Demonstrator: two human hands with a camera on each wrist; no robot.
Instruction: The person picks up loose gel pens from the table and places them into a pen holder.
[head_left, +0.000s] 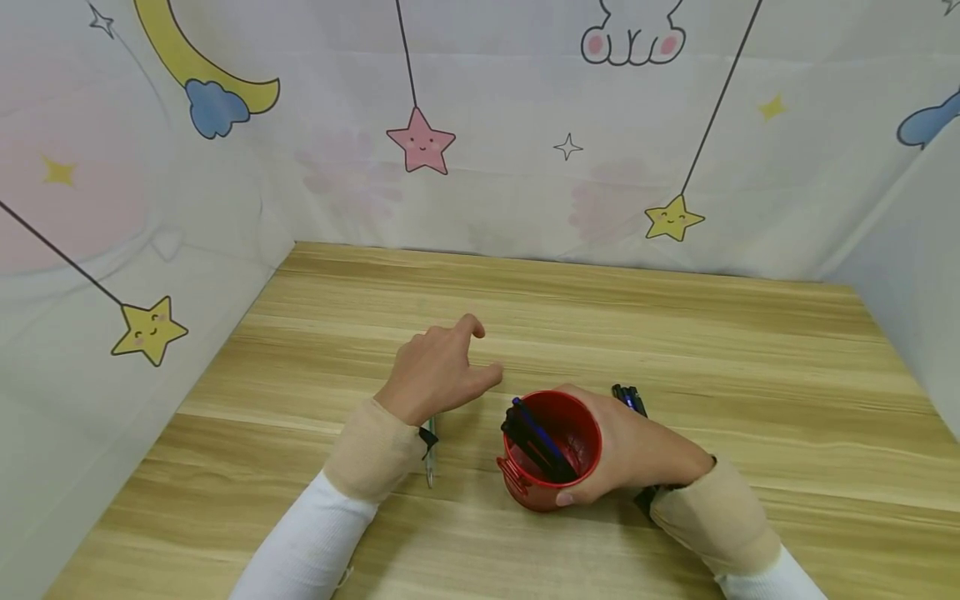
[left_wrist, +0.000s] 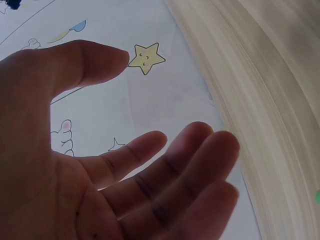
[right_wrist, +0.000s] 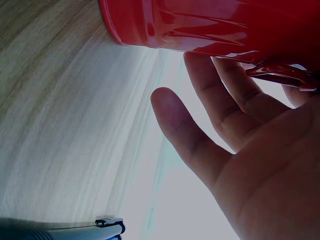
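My right hand (head_left: 630,442) grips a small red bucket (head_left: 536,497) by its right side, the thumb at the front near the rim and the fingers behind. Several black and blue pens (head_left: 542,446) lean inside the bucket. Its red body (right_wrist: 210,25) fills the top of the right wrist view, with the fingers along it. To the left, my left hand (head_left: 438,367) hovers over the table with thumb and fingers spread apart. The left wrist view shows nothing in that palm. Beneath the left wrist lies a slim pen (head_left: 431,471), partly hidden by the hand.
Several dark pens (head_left: 628,398) lie just right of the bucket, partly covered by my right hand and wrist. The wooden table (head_left: 570,308) meets a white printed cloth (head_left: 495,200) at the back and sides.
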